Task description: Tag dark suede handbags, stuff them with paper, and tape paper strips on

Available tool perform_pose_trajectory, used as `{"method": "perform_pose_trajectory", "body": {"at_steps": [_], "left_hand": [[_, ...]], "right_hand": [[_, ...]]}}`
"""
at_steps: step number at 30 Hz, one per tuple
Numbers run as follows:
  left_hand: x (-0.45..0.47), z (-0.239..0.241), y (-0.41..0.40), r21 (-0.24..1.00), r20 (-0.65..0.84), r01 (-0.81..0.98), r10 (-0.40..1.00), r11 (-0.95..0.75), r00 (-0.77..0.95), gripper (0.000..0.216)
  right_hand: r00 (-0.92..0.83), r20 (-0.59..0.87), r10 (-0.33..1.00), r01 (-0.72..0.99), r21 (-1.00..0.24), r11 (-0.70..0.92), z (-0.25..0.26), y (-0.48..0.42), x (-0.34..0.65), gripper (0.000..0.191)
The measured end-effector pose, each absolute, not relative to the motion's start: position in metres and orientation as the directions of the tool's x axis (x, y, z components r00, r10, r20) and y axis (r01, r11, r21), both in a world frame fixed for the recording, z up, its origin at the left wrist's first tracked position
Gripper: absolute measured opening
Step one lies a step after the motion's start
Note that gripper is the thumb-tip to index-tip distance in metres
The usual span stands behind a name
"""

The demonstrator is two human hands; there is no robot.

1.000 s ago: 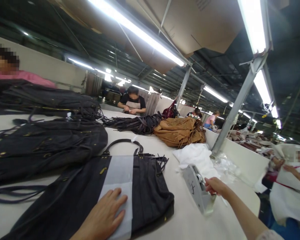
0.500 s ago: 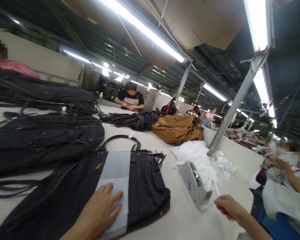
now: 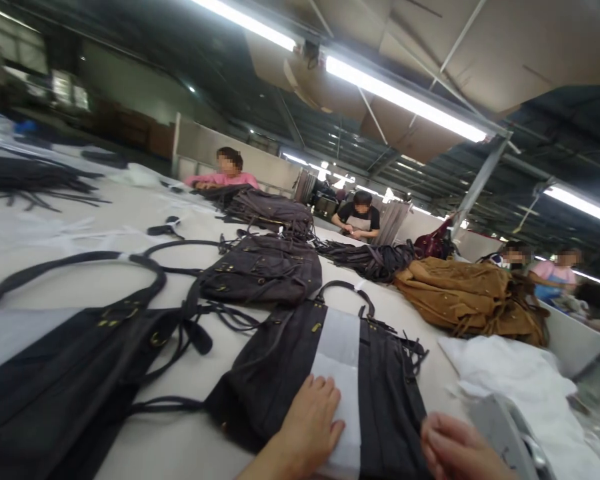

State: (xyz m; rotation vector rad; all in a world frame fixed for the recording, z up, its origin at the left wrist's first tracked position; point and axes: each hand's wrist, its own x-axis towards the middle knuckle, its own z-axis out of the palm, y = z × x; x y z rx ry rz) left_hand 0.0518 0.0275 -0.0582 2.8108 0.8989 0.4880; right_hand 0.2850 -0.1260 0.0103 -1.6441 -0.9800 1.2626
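Note:
A dark handbag (image 3: 387,387) lies on its side on the table, its handle toward the far side. A pale paper-like strip (image 3: 337,347) runs across its front. My left hand (image 3: 313,420) lies on the strip and the bag, fingers stretched out and flat. Close to the bag's right edge is my right hand (image 3: 455,443), its fingers curled together; whatever they may hold does not show. To its right stands a grey tape dispenser (image 3: 505,427), partly cut off by the hand and the frame. White crumpled material (image 3: 520,367) lies behind the dispenser.
At left lies another dark handbag (image 3: 75,393) with a pale strip. More dark bags (image 3: 265,267) lie beyond, with a pile of dark straps (image 3: 370,257) and a stack of brown bags (image 3: 465,293). Two people (image 3: 363,217) (image 3: 230,170) work across the table (image 3: 180,440).
The view has turned left, showing more of the left side of the table. My right hand has moved from the tape dispenser's right side to the bag's right edge. My left hand stays on the strip.

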Motion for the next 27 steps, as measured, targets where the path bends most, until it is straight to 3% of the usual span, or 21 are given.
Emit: {"method": "perform_pose_trajectory", "body": {"at_steps": [3, 5, 13, 21, 27], "left_hand": [[0.051, -0.064, 0.024, 0.244, 0.265, 0.525, 0.577, -0.815, 0.773, 0.047], [0.051, -0.065, 0.023, 0.248, 0.264, 0.527, 0.580, -0.813, 0.771, 0.046], [0.055, -0.047, 0.032, 0.351, 0.049, 0.564, 0.616, -0.747, 0.786, 0.042], [0.052, -0.045, 0.037, 0.423, 0.008, 0.594, 0.659, -0.684, 0.752, 0.050], [0.053, -0.036, 0.039, 0.398, -0.051, 0.607, 0.644, -0.688, 0.764, 0.054]], "right_hand": [[0.082, -0.230, 0.970, -0.253, -0.946, -0.203, 0.020, -0.043, 0.229, 0.034], [0.123, -0.253, 0.960, -0.308, -0.929, -0.205, 0.012, 0.008, 0.204, 0.038], [0.268, -0.298, 0.916, -0.183, -0.949, -0.256, -0.057, 0.085, 0.191, 0.040], [0.259, -0.212, 0.942, -0.055, -0.977, -0.205, -0.068, 0.082, 0.195, 0.035], [0.291, -0.146, 0.945, 0.122, -0.974, -0.188, -0.066, 0.084, 0.196, 0.035]]}}
